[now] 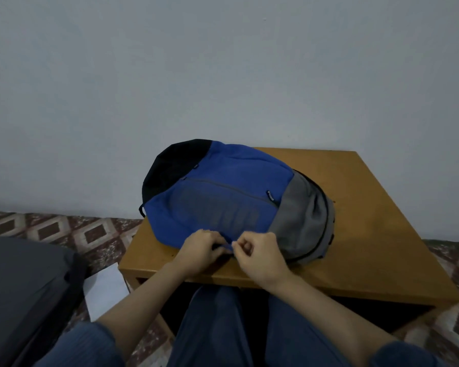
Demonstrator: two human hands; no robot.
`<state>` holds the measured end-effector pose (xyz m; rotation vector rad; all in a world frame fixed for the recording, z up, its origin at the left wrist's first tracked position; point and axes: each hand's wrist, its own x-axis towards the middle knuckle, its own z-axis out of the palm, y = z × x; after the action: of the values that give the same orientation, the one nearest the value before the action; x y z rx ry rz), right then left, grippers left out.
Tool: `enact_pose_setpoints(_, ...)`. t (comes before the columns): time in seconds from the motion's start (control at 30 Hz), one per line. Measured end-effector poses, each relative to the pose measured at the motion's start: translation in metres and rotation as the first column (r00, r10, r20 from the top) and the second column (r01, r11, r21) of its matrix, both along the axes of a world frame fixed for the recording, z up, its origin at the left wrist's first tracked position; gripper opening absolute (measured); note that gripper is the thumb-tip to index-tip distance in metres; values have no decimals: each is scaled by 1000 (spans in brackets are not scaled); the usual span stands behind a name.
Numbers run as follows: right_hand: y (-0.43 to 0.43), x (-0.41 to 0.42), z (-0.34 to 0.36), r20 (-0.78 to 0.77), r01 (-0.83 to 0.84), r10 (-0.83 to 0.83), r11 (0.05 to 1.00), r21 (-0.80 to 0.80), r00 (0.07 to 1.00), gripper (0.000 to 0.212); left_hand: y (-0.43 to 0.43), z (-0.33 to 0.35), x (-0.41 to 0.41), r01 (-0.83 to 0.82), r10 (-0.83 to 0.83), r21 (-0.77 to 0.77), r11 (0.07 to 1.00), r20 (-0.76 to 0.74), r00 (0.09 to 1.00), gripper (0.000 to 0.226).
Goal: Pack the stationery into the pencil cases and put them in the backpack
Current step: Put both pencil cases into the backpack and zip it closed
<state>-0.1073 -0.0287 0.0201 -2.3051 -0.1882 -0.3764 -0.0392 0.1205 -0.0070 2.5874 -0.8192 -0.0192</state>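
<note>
A blue, black and grey backpack (pixel 223 197) lies flat on a small wooden table (pixel 368 234), its front facing up. My left hand (pixel 202 252) grips the blue fabric at the backpack's near edge, fingers curled over it. My right hand (pixel 260 255) is right beside it, thumb and fingers pinching something small at the same edge, apparently a zip pull. No pencil cases or stationery are in sight.
The table stands against a pale wall. A white sheet (pixel 106 290) lies on the patterned floor at the table's left. A dark grey bag or cushion (pixel 24 295) fills the lower left. My knees (pixel 223 327) sit under the table's front edge.
</note>
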Motion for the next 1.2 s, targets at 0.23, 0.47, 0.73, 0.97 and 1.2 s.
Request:
enact_pose_setpoints(0.23, 17, 7, -29, -251, 210, -203, 978, 0, 947, 32, -6, 26, 15, -81, 64, -130, 988, -134, 989, 36)
enact_pose_setpoints(0.47, 27, 20, -24, -215, 325, -294, 938, 123, 931, 37, 1, 39, 14, -130, 68, -278, 952, -224, 972, 40)
enact_pose_setpoints(0.73, 12, 16, -25, -174, 144, -127, 986, 87, 977, 25, -5, 22, 7, -114, 112, -54, 992, -35, 993, 20)
enact_pose_setpoints(0.97, -9, 18, -11, 24, 266, -267, 963, 35, 963, 29, -16, 40, 34, -166, 135, 80, 983, 295, 946, 15)
enact_pose_setpoints(1.2, -92, 8, 4, 3, 403, -403, 915, 12, 915, 32, 42, 38, 73, -487, 447, 92, 868, 279, 850, 12)
